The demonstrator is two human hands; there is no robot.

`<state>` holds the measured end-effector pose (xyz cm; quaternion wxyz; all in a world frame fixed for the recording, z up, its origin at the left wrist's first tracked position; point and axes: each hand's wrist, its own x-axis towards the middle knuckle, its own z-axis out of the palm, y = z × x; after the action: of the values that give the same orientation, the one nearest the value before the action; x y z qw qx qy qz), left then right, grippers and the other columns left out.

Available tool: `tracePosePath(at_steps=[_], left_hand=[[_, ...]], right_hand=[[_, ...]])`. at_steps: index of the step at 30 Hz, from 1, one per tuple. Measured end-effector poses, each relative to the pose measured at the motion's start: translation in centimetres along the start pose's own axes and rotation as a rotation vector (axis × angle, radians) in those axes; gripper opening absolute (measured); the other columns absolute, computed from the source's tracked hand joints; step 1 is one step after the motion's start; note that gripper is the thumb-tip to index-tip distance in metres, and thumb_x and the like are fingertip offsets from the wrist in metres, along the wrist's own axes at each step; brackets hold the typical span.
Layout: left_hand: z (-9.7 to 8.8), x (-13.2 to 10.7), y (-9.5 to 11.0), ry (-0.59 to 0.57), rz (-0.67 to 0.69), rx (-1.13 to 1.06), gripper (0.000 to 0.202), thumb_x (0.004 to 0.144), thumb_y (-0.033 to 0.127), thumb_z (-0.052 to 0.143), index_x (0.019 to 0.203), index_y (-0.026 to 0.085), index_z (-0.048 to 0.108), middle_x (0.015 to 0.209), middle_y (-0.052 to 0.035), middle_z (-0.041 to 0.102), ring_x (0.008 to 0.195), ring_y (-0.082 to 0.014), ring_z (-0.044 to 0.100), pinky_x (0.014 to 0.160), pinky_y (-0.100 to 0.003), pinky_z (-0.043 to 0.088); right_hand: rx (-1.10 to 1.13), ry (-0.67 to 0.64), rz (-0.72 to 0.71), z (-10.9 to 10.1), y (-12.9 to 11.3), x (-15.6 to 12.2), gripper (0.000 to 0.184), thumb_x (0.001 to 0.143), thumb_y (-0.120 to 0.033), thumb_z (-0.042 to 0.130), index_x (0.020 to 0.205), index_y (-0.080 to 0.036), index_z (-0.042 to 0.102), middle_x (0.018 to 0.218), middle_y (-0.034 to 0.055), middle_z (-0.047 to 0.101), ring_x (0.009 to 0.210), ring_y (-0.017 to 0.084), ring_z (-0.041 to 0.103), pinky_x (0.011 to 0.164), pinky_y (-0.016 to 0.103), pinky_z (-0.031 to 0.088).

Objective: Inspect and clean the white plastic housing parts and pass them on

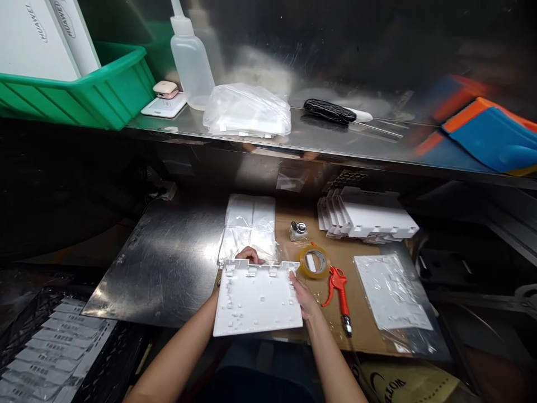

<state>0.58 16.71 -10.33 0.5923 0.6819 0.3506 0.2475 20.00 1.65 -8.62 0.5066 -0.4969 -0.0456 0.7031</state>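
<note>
A white plastic panel [260,305], with clips and small raised features on its near face, is held up in front of me. My right hand [305,296] grips its right edge, thumb at the upper corner. My left hand [250,255] is mostly hidden behind the panel; its curled fingers show above the top edge, against a stack of clear plastic bags [251,218]. What those fingers pinch, if anything, is hidden. Right of the panel lie a roll of yellowish tape [324,263] and a red air blow gun [342,296].
A small dispenser jar [298,230], stacked white panels [373,212] and a bagged panel [392,291] lie on the bench. A shelf above carries a green bin [117,84], a squeeze bottle [191,64] and a screwdriver [331,111]. A black crate [126,358] stands lower left.
</note>
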Motion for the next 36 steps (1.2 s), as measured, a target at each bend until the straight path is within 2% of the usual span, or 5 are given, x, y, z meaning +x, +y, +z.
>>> tracePosePath(at_steps=[11,19,24,31,36], left_hand=[[-0.7,2.5,2.8,-0.045,0.101,0.426,0.044,0.101,0.034,0.059,0.144,0.025,0.052,0.149,-0.0129,0.053,0.121,-0.0283,0.061,0.104,-0.054,0.052],[1.4,3.5,3.7,-0.119,0.114,0.520,0.018,0.099,0.031,0.063,0.112,0.020,0.070,0.138,-0.0107,0.062,0.118,-0.0250,0.062,0.103,-0.049,0.053],[3.0,4.2,3.5,-0.139,0.096,0.477,0.038,0.098,0.034,0.065,0.133,0.021,0.060,0.140,-0.0125,0.060,0.116,-0.0275,0.064,0.097,-0.051,0.057],[3.8,4.4,4.7,-0.051,0.145,0.406,0.060,0.097,0.028,0.064,0.152,0.024,0.041,0.143,-0.0158,0.058,0.080,-0.0155,0.069,0.065,-0.030,0.061],[4.2,2.6,5.9,-0.004,0.302,0.526,0.078,0.086,0.004,0.049,0.157,0.034,0.036,0.163,-0.0067,0.045,0.105,-0.0225,0.072,0.084,-0.037,0.060]], right_hand=[[-0.021,0.539,-0.339,-3.4,0.1,-5.5,0.074,0.080,-0.070,0.070,0.130,-0.016,0.065,0.121,0.0169,0.075,0.118,0.033,0.070,0.096,0.049,0.059],[-0.118,1.023,-0.682,-0.4,1.2,-12.9,0.083,0.080,-0.071,0.072,0.139,-0.014,0.058,0.137,0.0173,0.066,0.128,0.034,0.060,0.110,0.045,0.049],[-0.487,0.942,-0.814,1.3,3.6,-11.8,0.078,0.088,-0.071,0.060,0.137,-0.011,0.060,0.140,0.0240,0.062,0.131,0.039,0.058,0.114,0.054,0.043],[-0.760,0.729,-0.841,-0.7,7.1,-9.8,0.058,0.100,-0.058,0.048,0.136,-0.015,0.063,0.130,0.0210,0.070,0.127,0.036,0.064,0.111,0.051,0.046],[-0.881,0.741,-0.817,-1.4,6.7,-10.2,0.068,0.098,-0.062,0.046,0.144,-0.013,0.057,0.124,0.0213,0.073,0.112,0.035,0.071,0.095,0.044,0.055]])
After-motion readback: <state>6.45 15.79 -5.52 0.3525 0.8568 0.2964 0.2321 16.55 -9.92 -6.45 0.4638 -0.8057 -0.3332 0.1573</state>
